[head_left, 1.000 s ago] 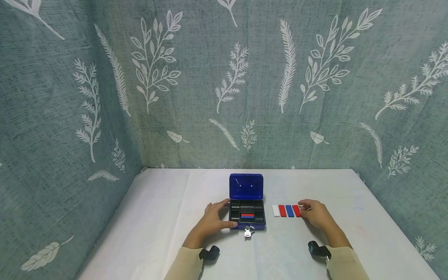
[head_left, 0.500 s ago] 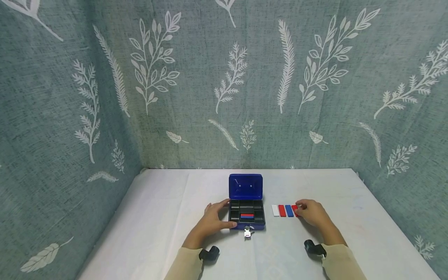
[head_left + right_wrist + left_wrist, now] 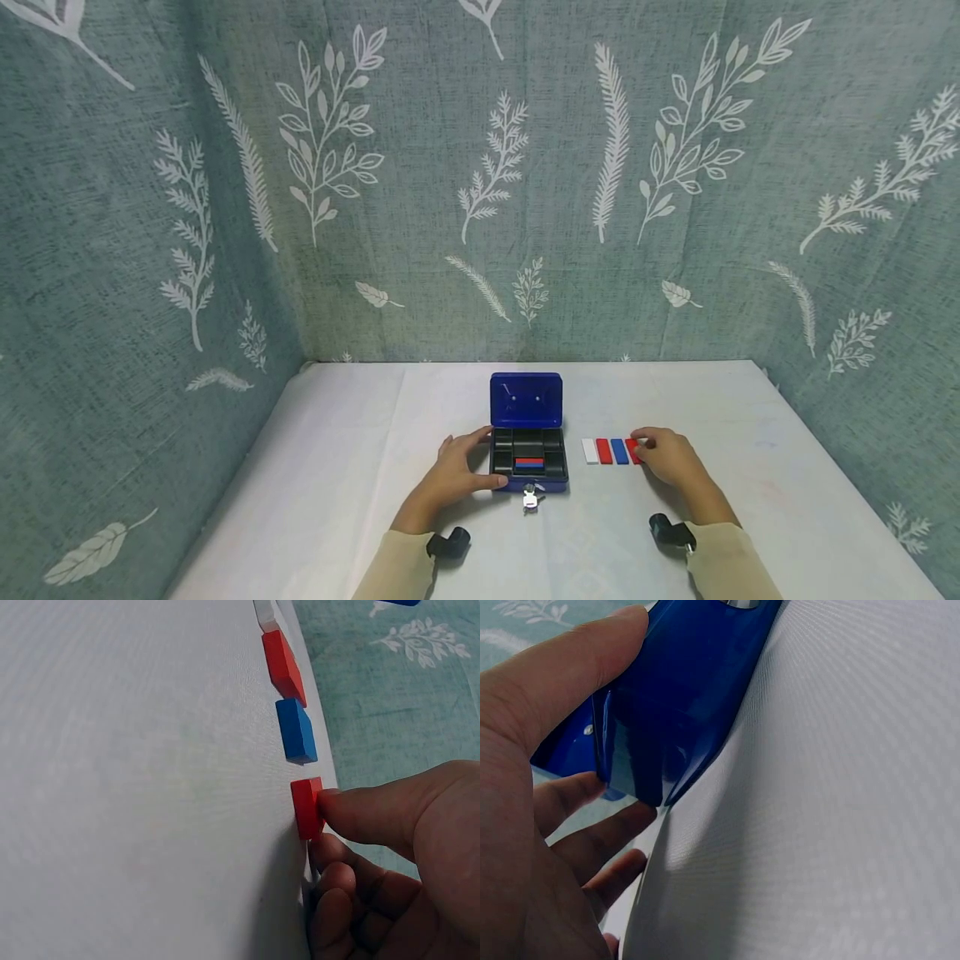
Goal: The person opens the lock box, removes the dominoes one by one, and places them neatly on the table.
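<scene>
2 blocks, 1 red on 1 blue, are being kept in the open blue box (image 3: 528,454), which is being gripped at its left end by the left hand (image 3: 452,475). Just right of it, the end red block (image 3: 307,808) of a 4-block row is being pinched by the right hand (image 3: 667,457).

Right hand (image 3: 666,457) over part of the end red block (image 3: 634,451); keys (image 3: 531,497) perhaps, too small to tell
</scene>
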The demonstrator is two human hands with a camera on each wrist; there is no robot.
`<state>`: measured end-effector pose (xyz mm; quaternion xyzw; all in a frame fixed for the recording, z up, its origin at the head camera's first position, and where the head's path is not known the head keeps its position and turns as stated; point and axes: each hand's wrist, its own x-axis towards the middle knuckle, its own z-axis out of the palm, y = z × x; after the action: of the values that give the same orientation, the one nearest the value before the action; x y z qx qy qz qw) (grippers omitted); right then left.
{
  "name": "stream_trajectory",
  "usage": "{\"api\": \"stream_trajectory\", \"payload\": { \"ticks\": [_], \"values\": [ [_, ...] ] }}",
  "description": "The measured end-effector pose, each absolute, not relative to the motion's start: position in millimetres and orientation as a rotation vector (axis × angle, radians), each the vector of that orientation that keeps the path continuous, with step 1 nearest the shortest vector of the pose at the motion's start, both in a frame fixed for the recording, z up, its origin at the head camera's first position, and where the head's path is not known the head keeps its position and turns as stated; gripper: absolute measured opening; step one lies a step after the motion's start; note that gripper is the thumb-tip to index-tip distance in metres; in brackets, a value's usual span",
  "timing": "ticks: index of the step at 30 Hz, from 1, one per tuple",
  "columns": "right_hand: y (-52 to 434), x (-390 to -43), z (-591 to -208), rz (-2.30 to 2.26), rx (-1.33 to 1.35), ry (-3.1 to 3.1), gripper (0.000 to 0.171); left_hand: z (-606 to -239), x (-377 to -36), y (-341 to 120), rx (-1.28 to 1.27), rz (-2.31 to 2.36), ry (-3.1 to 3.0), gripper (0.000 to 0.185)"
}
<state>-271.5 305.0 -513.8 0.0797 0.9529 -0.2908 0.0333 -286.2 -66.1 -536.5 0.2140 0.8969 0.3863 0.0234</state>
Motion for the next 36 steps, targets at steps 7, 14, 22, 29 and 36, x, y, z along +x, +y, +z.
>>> {"api": "stream_trajectory", "payload": {
  "ticks": [7,14,22,29,36],
  "values": [
    [306.3,-270.7,-515.3,-0.887,0.256,2.937,0.032,-537.3,-285.9,-64.9,0.638,1.188,2.777,0.096],
    [305.9,-269.6,-514.9,-0.883,0.228,2.947,0.032,-536.0,-286.5,-65.3,0.640,1.181,2.783,0.096],
    [307.3,-267.0,-513.2,-0.910,0.241,2.936,0.037,-536.2,-286.6,-65.4,0.636,1.182,2.782,0.095],
    [305.6,-263.0,-505.7,-0.976,0.228,2.932,0.038,-537.2,-286.4,-65.7,0.637,1.183,2.782,0.096],
    [291.8,-260.4,-484.1,-1.010,0.041,2.988,0.032,-538.5,-287.1,-65.4,0.635,1.192,2.776,0.097]
  ]
}}
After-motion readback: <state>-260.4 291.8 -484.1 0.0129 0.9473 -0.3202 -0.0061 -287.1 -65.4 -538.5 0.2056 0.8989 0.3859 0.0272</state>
